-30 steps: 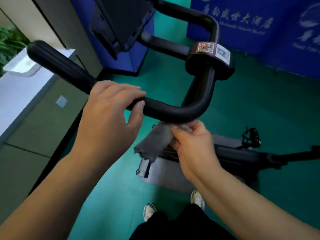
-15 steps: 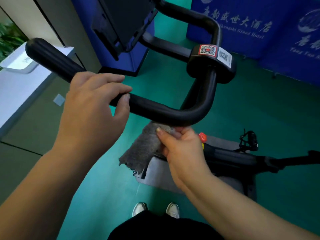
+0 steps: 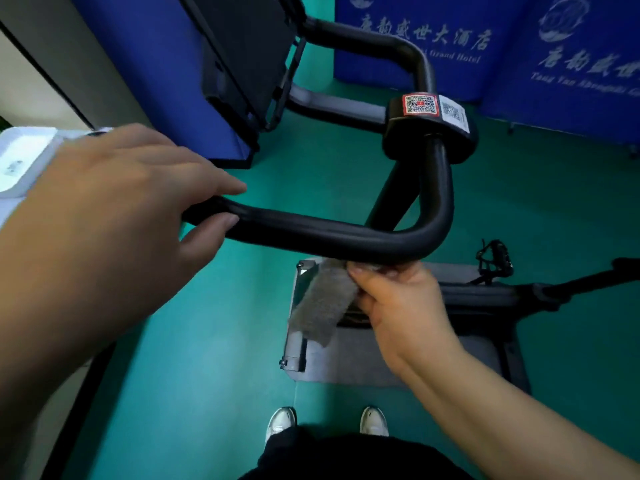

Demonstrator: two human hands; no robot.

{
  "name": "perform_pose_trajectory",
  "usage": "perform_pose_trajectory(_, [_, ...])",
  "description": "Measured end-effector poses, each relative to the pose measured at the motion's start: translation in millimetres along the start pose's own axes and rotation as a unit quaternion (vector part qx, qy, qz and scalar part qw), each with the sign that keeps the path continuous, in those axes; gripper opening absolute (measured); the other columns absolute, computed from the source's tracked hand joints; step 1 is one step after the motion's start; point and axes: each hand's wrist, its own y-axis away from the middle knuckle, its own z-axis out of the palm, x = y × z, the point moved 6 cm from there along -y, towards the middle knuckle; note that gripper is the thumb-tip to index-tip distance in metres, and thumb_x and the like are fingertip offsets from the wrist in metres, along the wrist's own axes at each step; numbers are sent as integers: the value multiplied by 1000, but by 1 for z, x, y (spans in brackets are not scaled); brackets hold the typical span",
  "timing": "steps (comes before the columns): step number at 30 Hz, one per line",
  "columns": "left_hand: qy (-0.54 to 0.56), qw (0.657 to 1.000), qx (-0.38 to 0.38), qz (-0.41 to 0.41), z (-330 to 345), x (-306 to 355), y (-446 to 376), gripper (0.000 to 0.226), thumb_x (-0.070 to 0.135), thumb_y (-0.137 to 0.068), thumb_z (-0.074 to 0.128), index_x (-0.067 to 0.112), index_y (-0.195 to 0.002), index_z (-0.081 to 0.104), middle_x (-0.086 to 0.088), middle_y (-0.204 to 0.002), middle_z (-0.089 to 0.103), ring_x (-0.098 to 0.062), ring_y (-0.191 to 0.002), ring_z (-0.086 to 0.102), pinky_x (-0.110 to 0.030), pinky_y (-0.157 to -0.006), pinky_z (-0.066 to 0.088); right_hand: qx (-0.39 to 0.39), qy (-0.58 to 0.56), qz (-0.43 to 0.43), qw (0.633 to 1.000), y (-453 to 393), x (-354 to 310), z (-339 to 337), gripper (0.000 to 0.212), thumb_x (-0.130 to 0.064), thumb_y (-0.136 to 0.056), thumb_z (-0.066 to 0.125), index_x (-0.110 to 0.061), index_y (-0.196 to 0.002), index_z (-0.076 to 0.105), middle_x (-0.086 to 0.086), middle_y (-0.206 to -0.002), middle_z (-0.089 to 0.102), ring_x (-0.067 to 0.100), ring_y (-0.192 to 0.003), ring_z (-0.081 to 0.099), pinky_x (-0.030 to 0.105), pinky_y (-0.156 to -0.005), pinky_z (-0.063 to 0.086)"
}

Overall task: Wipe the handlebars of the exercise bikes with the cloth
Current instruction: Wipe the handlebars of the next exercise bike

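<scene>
The left hand point(image 3: 114, 216) curled round the handlebar point(image 3: 332, 233); the right hand point(image 3: 398, 299) pinched the cloth point(image 3: 325, 303) under the bend. Best next — wrap it fully, slide along firmly.

A hotel gym: an exercise bike point(image 3: 398, 306) on green sports flooring point(image 3: 554, 209), hotel-branded blue banners point(image 3: 412, 39) at 12 to 2 o'clock.

"Grand Hotel" on blue banner point(image 3: 412, 39); QR stickers point(image 3: 420, 105) on handlebar clamp point(image 3: 429, 136)
</scene>
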Motion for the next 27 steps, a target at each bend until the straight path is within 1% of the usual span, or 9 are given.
perform_pose_trajectory(3, [63, 998, -6, 13, -2, -29, 2, 45, 48, -86, 44, 16, -102, 71, -5, -89, 64, -34, -81, 57, -55, -80, 48, 57, 7, -43, 997, 5, -12, -20, 25, 13, -81, 58, -11, -82, 55, -3, -64, 68, 13, -71, 68, 31, -74, 57])
perform_pose_trajectory(6, [98, 994, -8, 40, 1, -40, 2, 47, 49, -87, 45, 13, -101, 70, -6, -88, 62, -34, -79, 56, -56, -79, 48, 76, -33, -54, 995, 9, -2, -5, 22, 13, -81, 59, -8, -84, 53, 3, -69, 61, 16, -74, 67, 33, -76, 58])
perform_pose_trajectory(9, [76, 994, 3, 78, -2, -40, 0, 37, 44, -85, 52, 16, -101, 70, -5, -91, 67, -34, -84, 57, -54, -81, 47, 67, -64, -58, 994, 11, 20, 38, 22, 14, -82, 58, -8, -80, 54, -4, -60, 60, 13, -71, 67, 36, -81, 58])
perform_pose_trajectory(11, [56, 993, 13, 107, -4, -39, 1, 31, 38, -83, 57, 16, -100, 71, -3, -94, 70, -34, -86, 58, -54, -82, 46, 65, -74, -65, 993, 14, 26, 55, 22, 13, -83, 58, -9, -82, 57, -4, -65, 66, 13, -73, 69, 35, -81, 58])
perform_pose_trajectory(14, [66, 988, 7, 137, -6, -41, 1, 29, 36, -83, 58, 18, -101, 72, 0, -99, 70, -32, -89, 58, -54, -84, 45, 130, -82, -88, 984, 20, 21, 33, 23, 13, -82, 59, -10, -83, 57, 3, -74, 69, 16, -78, 69, 32, -77, 59])
perform_pose_trajectory(17, [75, 986, 11, 146, -5, -45, 3, 29, 34, -83, 59, 18, -103, 71, 2, -103, 70, -31, -92, 58, -52, -87, 44, 191, -105, -115, 969, 27, 11, 6, 22, 10, -85, 58, -11, -84, 52, -1, -67, 69, 15, -75, 69, 30, -74, 59])
perform_pose_trajectory(20, [81, 987, 12, 135, -3, -46, 3, 31, 34, -82, 59, 18, -105, 71, 1, -105, 69, -32, -96, 57, -52, -90, 43, 176, -113, -106, 972, 27, 18, 26, 21, 11, -85, 57, -10, -82, 52, 1, -69, 68, 16, -73, 69, 31, -74, 60])
perform_pose_trajectory(24, [88, 987, 21, 131, -3, -46, 4, 31, 33, -82, 60, 17, -105, 72, 1, -105, 69, -32, -96, 57, -51, -90, 43, 93, -117, -62, 987, 24, 39, 72, 19, 10, -83, 59, -8, -80, 56, 3, -71, 71, 13, -70, 70, 28, -70, 59])
perform_pose_trajectory(27, [104, 987, 32, 116, -3, -54, 5, 31, 35, -83, 61, 18, -107, 71, 1, -108, 68, -31, -100, 58, -52, -92, 42, 111, -105, -59, 987, 26, 33, 54, 22, 10, -82, 60, -10, -77, 53, 2, -68, 70, 14, -69, 69, 28, -69, 59])
